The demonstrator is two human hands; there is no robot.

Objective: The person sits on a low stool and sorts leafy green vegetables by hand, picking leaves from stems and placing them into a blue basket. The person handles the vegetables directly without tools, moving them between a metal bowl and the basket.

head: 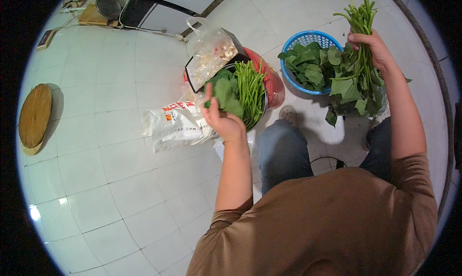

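My right hand is closed around a bunch of leafy green stems. Its cut ends point up past my fist, and broad leaves hang below. On the other side, my left hand is at the near left rim of a round metal bowl, with one finger extended. Green leaves lie right against its fingers; whether it grips one I cannot tell. Trimmed green stems fill the bowl's right side. A blue plastic basket of loose leaves stands left of the held bunch.
Beside the bowl are a red container, a clear plastic bag with pale contents and a white printed bag. A round wooden board leans at the far left. My knees are close below the bowl and basket.
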